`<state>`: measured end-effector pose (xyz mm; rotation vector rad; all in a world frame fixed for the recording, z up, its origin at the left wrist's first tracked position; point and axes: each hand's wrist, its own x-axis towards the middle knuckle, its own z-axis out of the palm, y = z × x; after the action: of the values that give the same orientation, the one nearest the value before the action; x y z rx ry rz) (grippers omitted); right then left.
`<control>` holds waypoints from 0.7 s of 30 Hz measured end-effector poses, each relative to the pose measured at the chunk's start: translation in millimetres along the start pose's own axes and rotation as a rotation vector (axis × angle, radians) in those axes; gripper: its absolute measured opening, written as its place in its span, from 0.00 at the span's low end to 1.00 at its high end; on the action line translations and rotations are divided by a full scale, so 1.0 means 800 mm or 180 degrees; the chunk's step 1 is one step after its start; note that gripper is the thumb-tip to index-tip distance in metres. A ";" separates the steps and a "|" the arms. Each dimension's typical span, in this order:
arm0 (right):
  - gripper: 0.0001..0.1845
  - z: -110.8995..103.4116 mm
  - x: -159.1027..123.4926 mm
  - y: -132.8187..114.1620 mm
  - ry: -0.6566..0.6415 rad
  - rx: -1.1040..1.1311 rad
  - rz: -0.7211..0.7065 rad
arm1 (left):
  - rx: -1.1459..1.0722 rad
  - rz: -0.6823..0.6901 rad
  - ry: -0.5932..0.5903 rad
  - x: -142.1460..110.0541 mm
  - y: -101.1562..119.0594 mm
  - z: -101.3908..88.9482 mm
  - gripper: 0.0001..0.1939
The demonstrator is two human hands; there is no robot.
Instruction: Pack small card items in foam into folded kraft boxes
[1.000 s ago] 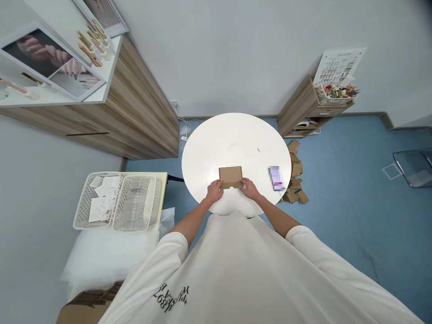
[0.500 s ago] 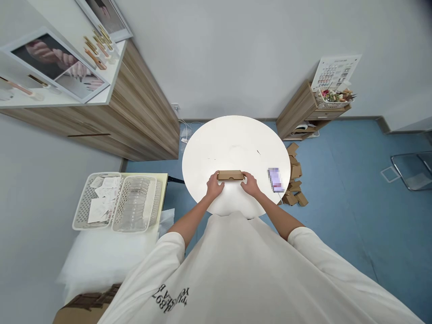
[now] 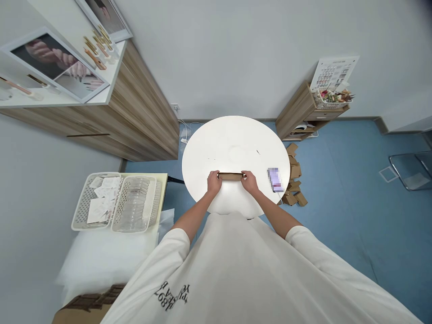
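Observation:
A small brown cardboard box (image 3: 231,177) is held between my two hands over the near half of the round white table (image 3: 232,135). My left hand (image 3: 213,182) closes round its left end, and my right hand (image 3: 249,182) grips the right end. Its plain long side faces me, with a dark gap along the upper edge. What lies inside the box cannot be made out. To the right of my right hand, a blurred purple phone (image 3: 275,179) with a cable rests on the table.
Several brown boxes (image 3: 294,171) lie on the floor right of the table. At left, two white baskets (image 3: 116,211) hold papers and clear plastic pieces. A wooden cabinet (image 3: 145,99) stands back left, a small shelf unit (image 3: 297,108) back right, a metal-framed chair (image 3: 410,171) far right.
The box has turned in my hands: the side with the notched flap no longer faces me, and a plain side with a dark gap above shows. Both hands have rolled with it.

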<state>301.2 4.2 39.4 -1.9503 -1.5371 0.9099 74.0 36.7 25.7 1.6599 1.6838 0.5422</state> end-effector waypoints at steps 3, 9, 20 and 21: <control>0.24 0.000 0.001 0.004 -0.0003 0.0001 -0.0064 | -0.0026 0.0147 -0.0041 -0.002 -0.002 -0.002 0.20; 0.25 -0.001 -0.006 0.012 -0.0162 -0.0266 -0.0310 | 0.0222 0.0482 -0.0152 -0.008 -0.005 -0.010 0.22; 0.45 0.019 -0.032 0.025 -0.0811 -0.1159 -0.0476 | 0.1042 0.0754 -0.0856 -0.038 -0.009 -0.004 0.49; 0.45 0.019 -0.031 0.025 -0.0818 -0.1171 -0.0471 | 0.1063 0.0731 -0.0865 -0.038 -0.009 -0.003 0.50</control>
<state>299.1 -25.2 19.5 -1.9840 -2.0933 0.8906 65.2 6.7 27.7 2.0780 1.4497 0.1308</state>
